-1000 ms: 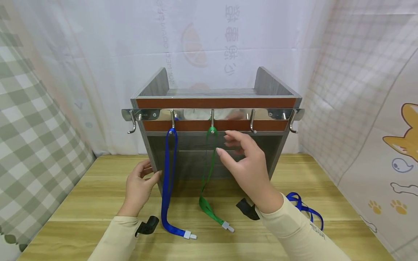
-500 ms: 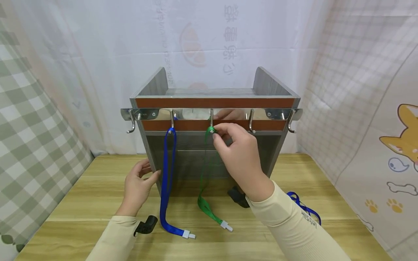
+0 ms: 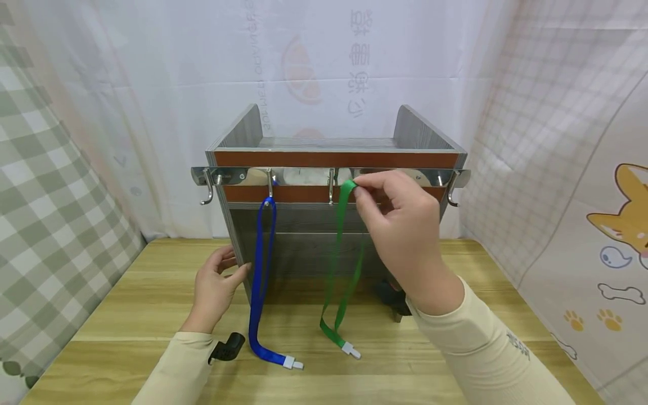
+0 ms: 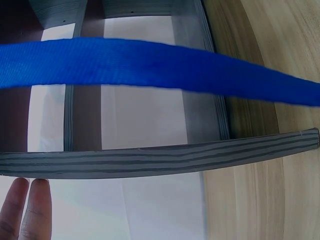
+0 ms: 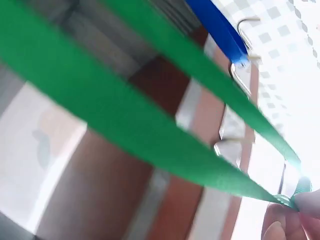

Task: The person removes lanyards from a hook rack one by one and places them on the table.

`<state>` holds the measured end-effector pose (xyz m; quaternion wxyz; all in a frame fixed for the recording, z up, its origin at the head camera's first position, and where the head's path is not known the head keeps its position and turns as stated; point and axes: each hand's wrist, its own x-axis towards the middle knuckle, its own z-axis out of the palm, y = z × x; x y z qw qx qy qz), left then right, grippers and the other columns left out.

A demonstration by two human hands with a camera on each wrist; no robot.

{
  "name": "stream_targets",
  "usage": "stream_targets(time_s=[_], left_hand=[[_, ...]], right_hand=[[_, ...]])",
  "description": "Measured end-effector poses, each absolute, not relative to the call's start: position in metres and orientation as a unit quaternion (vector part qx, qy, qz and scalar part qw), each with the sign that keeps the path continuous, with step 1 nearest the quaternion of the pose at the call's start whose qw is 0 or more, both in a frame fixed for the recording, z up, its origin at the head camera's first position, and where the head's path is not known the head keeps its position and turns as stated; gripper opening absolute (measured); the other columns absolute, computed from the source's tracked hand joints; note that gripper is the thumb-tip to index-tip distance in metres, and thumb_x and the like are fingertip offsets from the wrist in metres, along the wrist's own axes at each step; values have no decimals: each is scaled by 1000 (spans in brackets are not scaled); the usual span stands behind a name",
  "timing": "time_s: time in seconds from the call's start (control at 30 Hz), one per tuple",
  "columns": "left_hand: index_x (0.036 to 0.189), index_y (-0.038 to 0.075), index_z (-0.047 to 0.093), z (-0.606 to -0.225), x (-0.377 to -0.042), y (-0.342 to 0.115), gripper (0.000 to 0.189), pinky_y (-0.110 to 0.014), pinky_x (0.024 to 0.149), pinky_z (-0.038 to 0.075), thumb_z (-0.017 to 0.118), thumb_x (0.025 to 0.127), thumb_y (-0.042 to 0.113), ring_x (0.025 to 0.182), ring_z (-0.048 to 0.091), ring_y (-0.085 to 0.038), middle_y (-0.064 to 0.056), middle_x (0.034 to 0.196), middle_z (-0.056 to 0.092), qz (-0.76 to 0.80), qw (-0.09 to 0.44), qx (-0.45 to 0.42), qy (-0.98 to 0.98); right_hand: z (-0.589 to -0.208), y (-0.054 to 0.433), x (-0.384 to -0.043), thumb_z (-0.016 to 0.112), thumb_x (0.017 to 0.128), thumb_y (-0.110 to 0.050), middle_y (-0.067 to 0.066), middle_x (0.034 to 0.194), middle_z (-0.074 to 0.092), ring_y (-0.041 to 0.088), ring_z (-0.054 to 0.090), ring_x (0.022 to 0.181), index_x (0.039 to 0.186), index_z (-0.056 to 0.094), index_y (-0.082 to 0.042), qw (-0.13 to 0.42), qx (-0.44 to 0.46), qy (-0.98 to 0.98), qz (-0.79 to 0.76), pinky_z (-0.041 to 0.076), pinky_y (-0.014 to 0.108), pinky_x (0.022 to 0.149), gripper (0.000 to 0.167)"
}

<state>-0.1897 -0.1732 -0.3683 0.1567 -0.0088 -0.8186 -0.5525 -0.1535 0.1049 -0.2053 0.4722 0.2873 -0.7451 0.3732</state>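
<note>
In the head view my right hand (image 3: 405,225) pinches the top of a green lanyard (image 3: 340,225) between thumb and fingertips. The lanyard's loop is off the middle hook (image 3: 331,188), and its white clip (image 3: 351,350) hangs low near the tabletop. In the right wrist view the green straps (image 5: 150,130) run up to the pinching fingertips. A blue lanyard (image 3: 257,270) hangs from the hook (image 3: 270,183) to the left. My left hand (image 3: 215,289) touches the left side panel of the grey shelf (image 3: 234,242); two straight fingers (image 4: 36,210) show against its outer face.
A metal hook rail (image 3: 304,176) crosses the shelf's front, with further hooks (image 3: 208,188) at its ends. The wooden table (image 3: 131,315) lies below. Patterned curtains (image 3: 182,112) stand behind and at both sides. A black wrist camera (image 3: 228,347) sits by my left sleeve.
My right hand reached the middle hook, took hold of the green lanyard, and lifted it off toward the right. My left hand has stayed at the side panel.
</note>
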Motion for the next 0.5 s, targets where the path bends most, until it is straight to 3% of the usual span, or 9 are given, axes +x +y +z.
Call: stream_targets(time_s=[0.27,0.5], left_hand=[[133,5,53,-367,-190,-175,45,-9,78,43,67,90,10,116,56,-28,-16,128,57,-551,159,-11,-819],[133,5,53,-367,-188,-175,45,-9,78,43,67,90,9,116,56,-28,-16,128,57,-552,157,-7,-819]], right_hand=[[-181,131,-148,64,87,3,9,85,70,-4,59,65,93,73,3,474,240,-757,380,48,11,62,11],[-166,160,-151,64,89,-6,5,85,71,1,61,63,95,75,-1,502,216,-747,379,48,13,58,13]])
